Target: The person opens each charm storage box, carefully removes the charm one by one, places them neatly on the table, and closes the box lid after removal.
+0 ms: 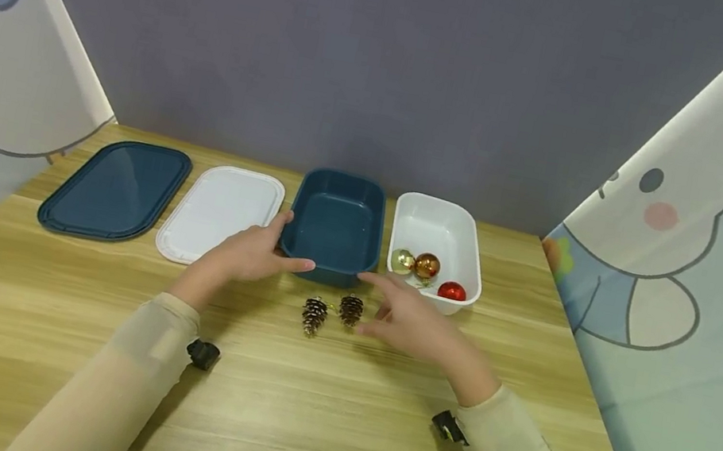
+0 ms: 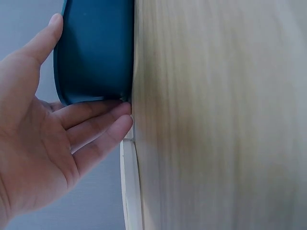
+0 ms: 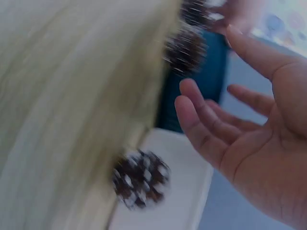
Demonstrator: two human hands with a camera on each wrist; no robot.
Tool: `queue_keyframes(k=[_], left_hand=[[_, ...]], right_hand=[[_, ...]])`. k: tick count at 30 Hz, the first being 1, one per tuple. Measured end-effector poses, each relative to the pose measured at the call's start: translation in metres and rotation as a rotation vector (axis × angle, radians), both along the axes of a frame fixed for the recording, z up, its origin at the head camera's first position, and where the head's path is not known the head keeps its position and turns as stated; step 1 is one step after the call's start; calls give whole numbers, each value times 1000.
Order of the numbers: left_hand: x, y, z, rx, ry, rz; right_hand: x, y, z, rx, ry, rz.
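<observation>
An uncovered dark blue plastic box [image 1: 336, 225] stands on the table near the back. My left hand [image 1: 251, 250] touches its near left corner, fingers along the side and thumb at the front rim. My right hand [image 1: 413, 319] hovers before the box's near right corner, fingers spread and holding nothing. Between the hands lie two brown pine cones [image 1: 314, 316], [image 1: 350, 310]. The right wrist view, blurred, shows a further pine cone [image 3: 141, 179] by the white box; in the head view my right hand seems to hide it.
Right of the blue box stands a white box [image 1: 475, 254] holding a pale gold ball [image 1: 402, 261], an amber ball [image 1: 427, 266] and a red ball [image 1: 452, 291]. A white lid [image 1: 225, 214] and a dark blue lid [image 1: 121, 191] lie at left. A grey wall [image 1: 376, 59] closes the back.
</observation>
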State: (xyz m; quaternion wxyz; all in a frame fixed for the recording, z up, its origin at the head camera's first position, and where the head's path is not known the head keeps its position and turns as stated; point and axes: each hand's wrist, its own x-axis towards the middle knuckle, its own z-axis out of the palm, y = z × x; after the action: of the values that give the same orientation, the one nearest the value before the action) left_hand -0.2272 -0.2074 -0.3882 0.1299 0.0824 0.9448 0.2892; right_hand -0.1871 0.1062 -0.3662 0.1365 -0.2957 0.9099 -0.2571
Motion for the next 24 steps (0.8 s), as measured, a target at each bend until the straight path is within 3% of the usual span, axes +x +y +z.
queue_keyframes(k=[4,9,24], left_hand=[[2,-2,-1,12,5,4],[3,-1,-1,25,4,1],[-1,-1,-2,5,-3,-12]], right_hand=[[-8,-19,-11,86,22,10],[-6,-29,-17,184,95,35],[7,-5,-6,241,79,-3]])
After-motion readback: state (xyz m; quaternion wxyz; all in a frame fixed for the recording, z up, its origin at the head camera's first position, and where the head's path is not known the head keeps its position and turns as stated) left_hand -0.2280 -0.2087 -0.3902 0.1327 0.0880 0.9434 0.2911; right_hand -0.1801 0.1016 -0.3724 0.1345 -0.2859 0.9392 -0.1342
